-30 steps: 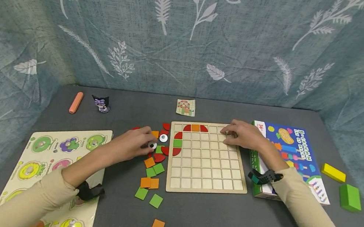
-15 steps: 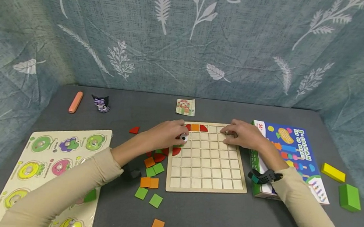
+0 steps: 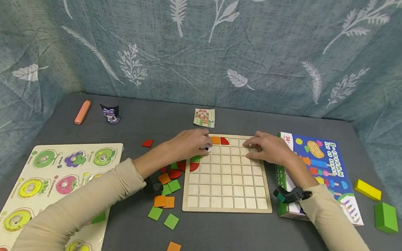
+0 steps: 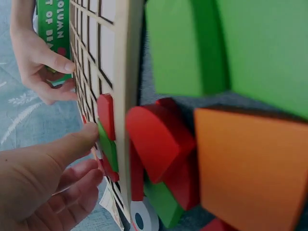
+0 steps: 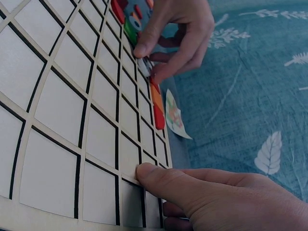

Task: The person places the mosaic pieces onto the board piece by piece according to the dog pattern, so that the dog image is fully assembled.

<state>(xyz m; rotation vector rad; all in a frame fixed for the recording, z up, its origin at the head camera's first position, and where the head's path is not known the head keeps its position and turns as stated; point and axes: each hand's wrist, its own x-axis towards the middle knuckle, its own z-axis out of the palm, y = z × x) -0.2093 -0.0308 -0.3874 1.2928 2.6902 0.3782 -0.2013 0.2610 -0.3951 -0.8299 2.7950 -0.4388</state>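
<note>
My left hand (image 3: pixel 189 142) pinches a white round eye piece (image 3: pixel 206 147) between thumb and fingers, over the upper left part of the wooden grid board (image 3: pixel 218 190). Its fingers partly hide the piece, which shows beside a red piece (image 5: pixel 158 117) in the right wrist view. My right hand (image 3: pixel 266 148) rests at the board's upper right edge, thumb on the grid. On the board, an orange square (image 3: pixel 215 140) and a red quarter-round (image 3: pixel 224 141) sit in the top row. A green piece (image 4: pixel 107 144) and red ones line the left side.
Left of the board lie loose red, green and orange pieces (image 3: pixel 164 178), with another eye piece (image 4: pixel 144 215). A fruit puzzle board (image 3: pixel 35 165) lies farther left. A blue game box (image 3: pixel 314 166) stands right. A small pattern card (image 3: pixel 204 117) lies behind the board.
My left hand has carried the eye piece from the loose pieces rightward and up over the board, then slightly farther right. My right hand has stayed at the board's edge.
</note>
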